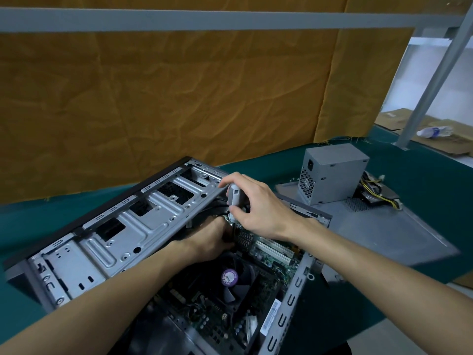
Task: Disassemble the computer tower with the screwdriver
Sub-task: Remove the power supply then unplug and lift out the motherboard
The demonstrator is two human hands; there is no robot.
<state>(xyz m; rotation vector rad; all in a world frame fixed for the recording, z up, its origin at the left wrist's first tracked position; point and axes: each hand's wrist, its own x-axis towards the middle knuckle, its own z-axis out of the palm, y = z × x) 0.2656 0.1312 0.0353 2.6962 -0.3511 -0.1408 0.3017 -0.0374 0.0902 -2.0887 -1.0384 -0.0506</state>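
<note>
The open computer tower [107, 242] lies on its side on the green table, its motherboard and black CPU fan [234, 280] showing. My right hand [258, 206] grips the grey handle of the screwdriver [233, 198], which stands nearly upright over the motherboard's far corner. My left hand [210, 239] reaches inside the case beside the screwdriver's shaft, fingers curled around its lower end; the tip and the screw are hidden behind it.
A grey power supply [332, 172] with loose cables stands on the removed side panel [399, 231] at the right. An orange cloth wall [179, 98] backs the table. A plastic bottle [435, 131] lies on cardboard far right.
</note>
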